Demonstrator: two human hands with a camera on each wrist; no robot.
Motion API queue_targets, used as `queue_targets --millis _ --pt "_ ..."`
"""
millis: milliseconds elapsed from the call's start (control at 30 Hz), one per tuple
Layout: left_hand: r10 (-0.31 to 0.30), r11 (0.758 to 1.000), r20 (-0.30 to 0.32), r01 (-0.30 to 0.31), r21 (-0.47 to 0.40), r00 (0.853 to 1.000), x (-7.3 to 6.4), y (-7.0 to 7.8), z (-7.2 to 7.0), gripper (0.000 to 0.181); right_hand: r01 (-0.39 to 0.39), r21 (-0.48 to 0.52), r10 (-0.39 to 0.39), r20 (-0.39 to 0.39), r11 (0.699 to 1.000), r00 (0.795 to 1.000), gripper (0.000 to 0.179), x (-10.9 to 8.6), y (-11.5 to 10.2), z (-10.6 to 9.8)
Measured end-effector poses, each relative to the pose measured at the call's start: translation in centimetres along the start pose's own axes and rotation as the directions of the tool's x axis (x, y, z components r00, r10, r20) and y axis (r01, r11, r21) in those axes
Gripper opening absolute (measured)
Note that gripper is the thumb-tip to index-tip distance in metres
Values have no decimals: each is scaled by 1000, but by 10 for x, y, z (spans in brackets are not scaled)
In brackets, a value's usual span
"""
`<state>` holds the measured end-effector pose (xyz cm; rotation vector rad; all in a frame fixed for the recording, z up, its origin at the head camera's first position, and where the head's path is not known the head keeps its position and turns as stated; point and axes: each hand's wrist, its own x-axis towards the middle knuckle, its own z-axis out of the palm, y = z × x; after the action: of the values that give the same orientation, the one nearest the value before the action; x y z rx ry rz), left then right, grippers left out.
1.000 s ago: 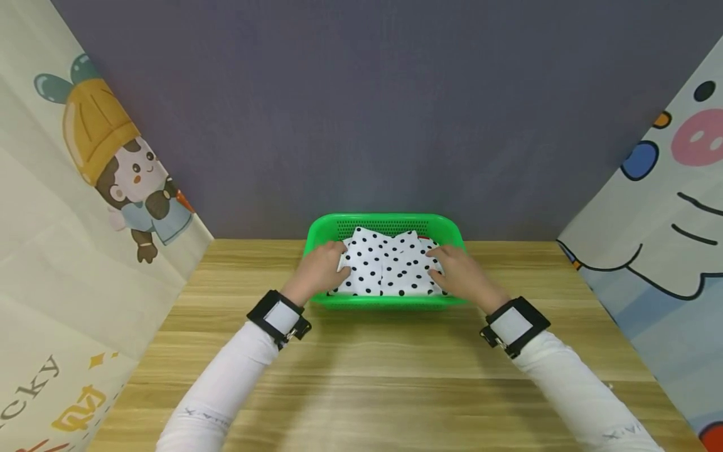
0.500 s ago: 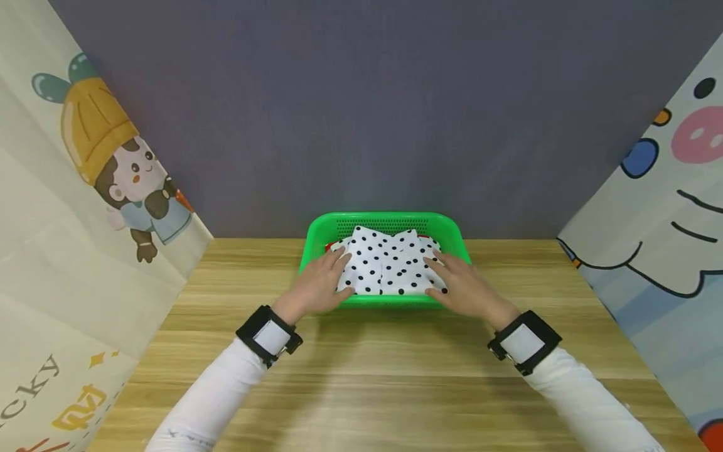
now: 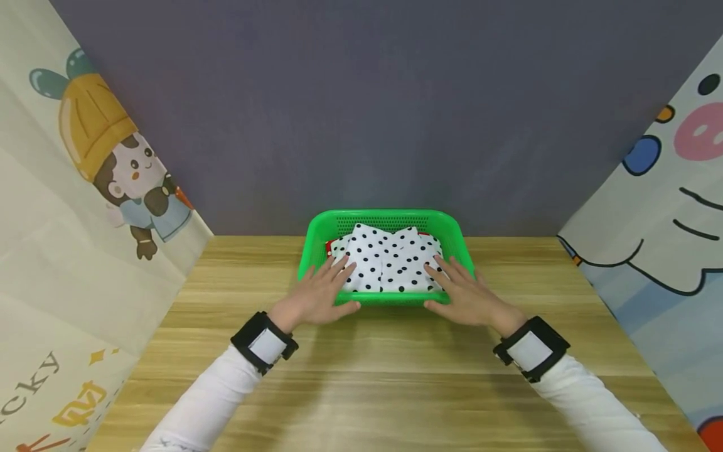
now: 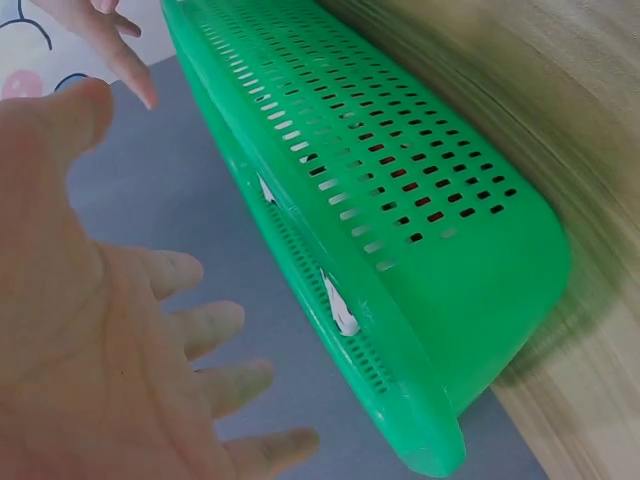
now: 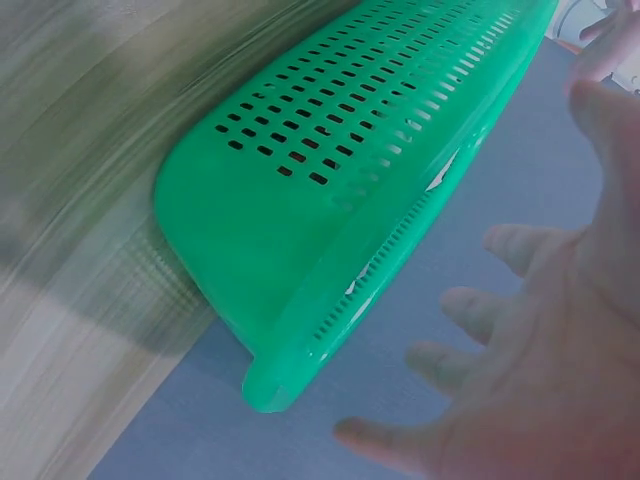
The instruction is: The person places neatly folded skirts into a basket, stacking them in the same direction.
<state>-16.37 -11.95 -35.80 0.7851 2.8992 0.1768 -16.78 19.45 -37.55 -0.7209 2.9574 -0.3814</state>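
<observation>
A green perforated plastic basket [image 3: 390, 216] stands at the table's far edge. Inside lies folded white cloth with black dots [image 3: 390, 260], and a bit of red [image 3: 329, 247] shows at its left side. My left hand [image 3: 316, 295] spreads its fingers over the basket's front left corner, holding nothing. Over the front right corner, my right hand [image 3: 469, 298] is likewise spread and bare. Both wrist views show the palms facing the basket with a gap to its rim [image 4: 330, 250]; through the slots [image 5: 300, 120] little of the cloth can be made out.
The basket rests on a wood-grain table [image 3: 384, 376]. A dark grey panel [image 3: 384, 113] rises right behind it. Printed curtains hang on both sides, with a cartoon figure [image 3: 130, 163] on the left one and a pig snout [image 3: 703, 132] on the right one.
Both hands have drawn back from inside the basket toward its front corners, moving slightly apart and spreading their fingers. The dotted cloth stays in place, and the red at the left has come into view.
</observation>
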Motion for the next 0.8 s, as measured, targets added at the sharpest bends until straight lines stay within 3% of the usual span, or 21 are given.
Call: queue_targets --millis 267,800 --pt "5 1000 41 -5 1 999 -5 1 3 81 -7 13 7 3 1000 1000 75 -4 0 1" --pt "-5 1000 61 6 -19 998 -8 1 0 80 -17 34 15 55 999 998 74 -4 -6 -7"
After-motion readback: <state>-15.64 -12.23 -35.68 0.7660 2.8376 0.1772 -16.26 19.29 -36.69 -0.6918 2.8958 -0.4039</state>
